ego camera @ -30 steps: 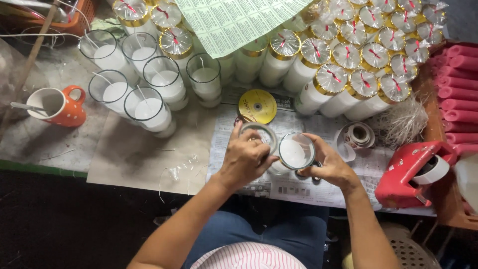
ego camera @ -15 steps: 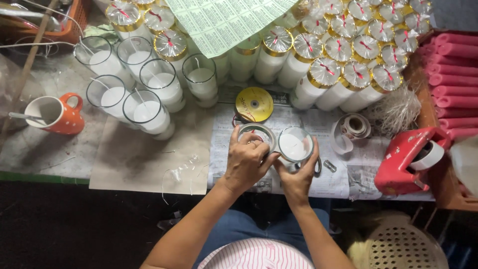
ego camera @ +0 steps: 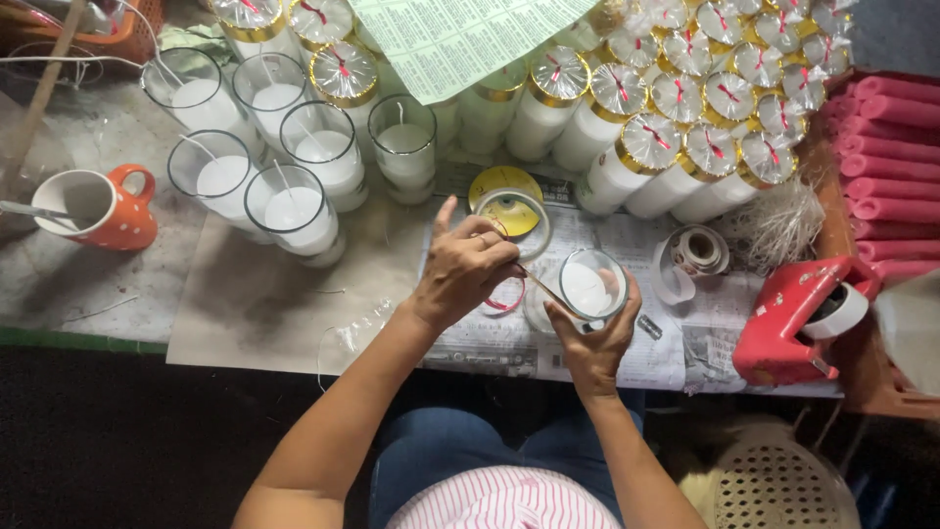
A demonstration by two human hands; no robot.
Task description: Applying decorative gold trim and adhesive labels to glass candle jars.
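head view looked down on a cluttered work table (ego camera: 88, 294), and at its far left stood an orange mug (ego camera: 98, 206) with a spoon in it. right of the mug sat a cluster of open glass candle jars (ego camera: 284, 147) filled with white wax, wicks standing up. nearer the middle, the left hand (ego camera: 465, 269) was closed in a pinch, its forefinger raised, gripping the end of a thin gold strip (ego camera: 543, 289) that ran rightward to the glass candle jar (ego camera: 592, 286). a red band (ego camera: 504, 299) lay on the newspaper (ego camera: 646, 362) just under that hand, and a yellow tape roll (ego camera: 509, 206) lay just beyond it. the glass candle jar sat near the table's front edge, slightly right of centre, with the right hand (ego camera: 592, 343) cupped around its near side, fingers curled on the rim. farther back, rows of sealed candles (ego camera: 705, 108) with foil tops and gold bands were packed together under a printed paper sheet (ego camera: 470, 34). right of the jar lay a small reel of tape (ego camera: 695, 255), then a red tape dispenser (ego camera: 793, 318), and at the far right a stack of pink rolls (ego camera: 891, 157).
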